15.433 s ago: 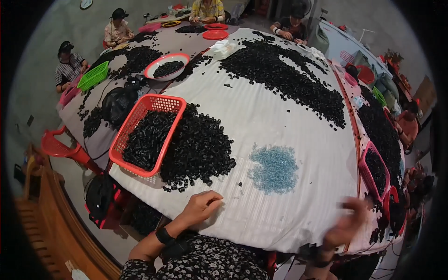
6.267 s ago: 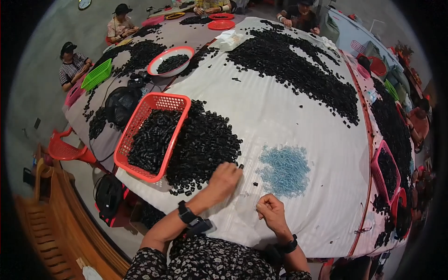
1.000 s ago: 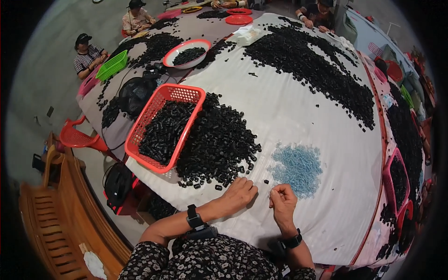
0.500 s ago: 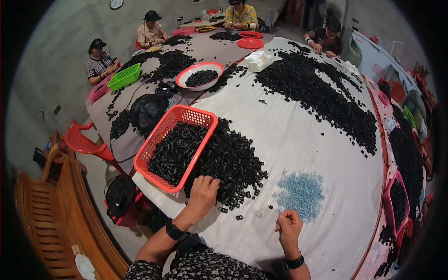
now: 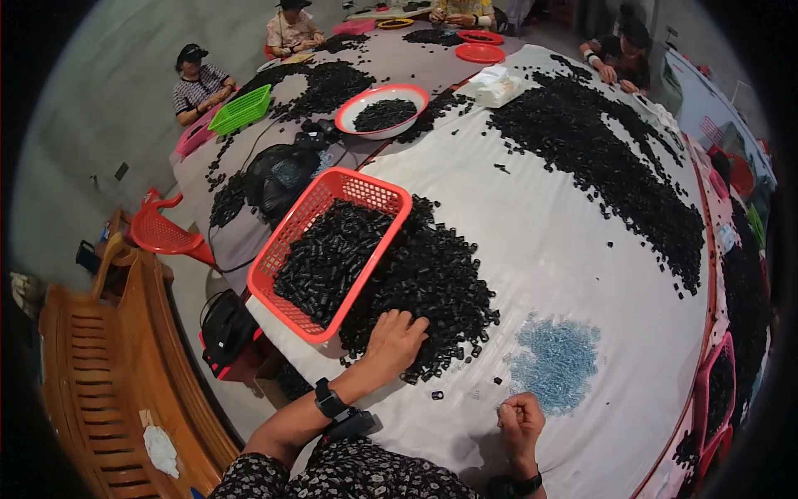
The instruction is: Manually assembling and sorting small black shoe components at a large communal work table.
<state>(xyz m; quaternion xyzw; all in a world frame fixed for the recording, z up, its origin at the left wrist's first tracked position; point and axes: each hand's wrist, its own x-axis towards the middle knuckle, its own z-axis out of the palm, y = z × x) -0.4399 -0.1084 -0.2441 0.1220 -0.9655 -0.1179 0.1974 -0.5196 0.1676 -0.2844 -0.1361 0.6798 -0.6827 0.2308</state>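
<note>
"Where are the hands?"
"The left hand (image 5: 397, 345) bends over black pieces (image 5: 449, 291); the right hand (image 5: 521, 422), fingertips together, is beside blue pieces (image 5: 555, 366). I cannot tell what either grip has hold of, or the left's opening."
"In the way?"
"A red basket (image 5: 366, 268) walls the black heap's left."

The left hand (image 5: 397, 343) covers part of the black pile (image 5: 449, 291), concealing whether it grips a piece; anything pinched in the curled right hand (image 5: 521, 422) is too small to tell. The red basket (image 5: 370, 193) masks more of the pile, its own floor hidden under black parts (image 5: 332, 254). Blue pieces (image 5: 555, 366) are too fine to make out singly. The top edge crops the head of a person in yellow (image 5: 480, 10); the lower edge cuts off a patterned sleeve (image 5: 253, 481), while details at far right dissolve into darkness.
</note>
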